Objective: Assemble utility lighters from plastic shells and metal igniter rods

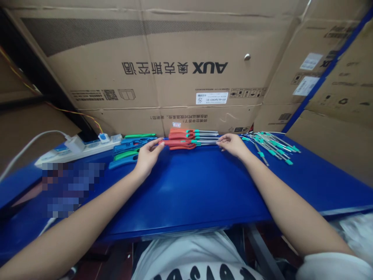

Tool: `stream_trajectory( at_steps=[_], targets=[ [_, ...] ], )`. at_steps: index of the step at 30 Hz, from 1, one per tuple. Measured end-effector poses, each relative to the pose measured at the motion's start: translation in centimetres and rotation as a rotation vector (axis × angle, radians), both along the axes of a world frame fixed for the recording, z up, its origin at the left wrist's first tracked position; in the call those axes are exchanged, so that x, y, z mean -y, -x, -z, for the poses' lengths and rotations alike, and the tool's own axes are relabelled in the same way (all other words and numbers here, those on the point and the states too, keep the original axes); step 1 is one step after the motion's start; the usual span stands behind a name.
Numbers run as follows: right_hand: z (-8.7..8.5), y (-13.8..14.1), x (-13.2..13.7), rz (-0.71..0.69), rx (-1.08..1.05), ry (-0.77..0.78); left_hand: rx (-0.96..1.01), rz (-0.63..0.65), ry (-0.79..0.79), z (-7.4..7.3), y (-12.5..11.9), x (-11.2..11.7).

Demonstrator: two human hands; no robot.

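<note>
Head view: the person sits at a blue table [204,186] backed by a wall of cardboard boxes [175,70]. Both bare arms reach forward to a small stack of red lighters [182,139] lying flat near the table's far edge, handles to the left and metal nozzles to the right.

The left hand [148,156] lies palm down, its fingers loosely spread. Its fingertips [159,142] touch the handle end of the lowest red lighter, with the thumb just beneath. Nothing is closed in this hand.

The right hand [233,144] lies at the other end of the stack, its fingers drawn close together and meeting the nozzle tips. Whether they pinch a nozzle or only press against it cannot be told from here.

Just left of the left hand, touching or nearly so, lie blue and green lighters [131,149] in a loose row. Beyond them a white power strip [87,149] carries a white plug [75,144] with a cable running off left.

Right of the right hand, near but apart, is a fanned pile of metal tubes [271,146] with teal collars.

A blurred patch covers part of the table at left. The person's white shirt [189,256] shows at the bottom edge.
</note>
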State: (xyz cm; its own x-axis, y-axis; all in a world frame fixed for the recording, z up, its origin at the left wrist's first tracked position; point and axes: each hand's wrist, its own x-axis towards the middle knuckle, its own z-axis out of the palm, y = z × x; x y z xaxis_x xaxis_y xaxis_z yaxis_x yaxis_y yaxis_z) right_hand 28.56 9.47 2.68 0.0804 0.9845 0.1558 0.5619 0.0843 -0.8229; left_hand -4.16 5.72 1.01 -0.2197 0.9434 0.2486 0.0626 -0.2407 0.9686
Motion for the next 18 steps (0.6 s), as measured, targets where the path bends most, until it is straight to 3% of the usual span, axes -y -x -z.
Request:
stream_trajectory(
  at_steps=[8,13,18],
  targets=[
    [1.8,0.8,-1.2,0.199,-0.318,-0.129,0.053,0.003,-0.018,-0.5,-1.4,-2.3],
    [2.4,0.9,-1.1,0.264,-0.365,-0.164,0.002,-0.042,-0.068,-0.6,-1.7,-3.4],
    [2.9,1.4,-1.1,0.265,-0.347,-0.164,-0.014,-0.065,-0.093,0.4,-2.1,-4.1]
  ],
)
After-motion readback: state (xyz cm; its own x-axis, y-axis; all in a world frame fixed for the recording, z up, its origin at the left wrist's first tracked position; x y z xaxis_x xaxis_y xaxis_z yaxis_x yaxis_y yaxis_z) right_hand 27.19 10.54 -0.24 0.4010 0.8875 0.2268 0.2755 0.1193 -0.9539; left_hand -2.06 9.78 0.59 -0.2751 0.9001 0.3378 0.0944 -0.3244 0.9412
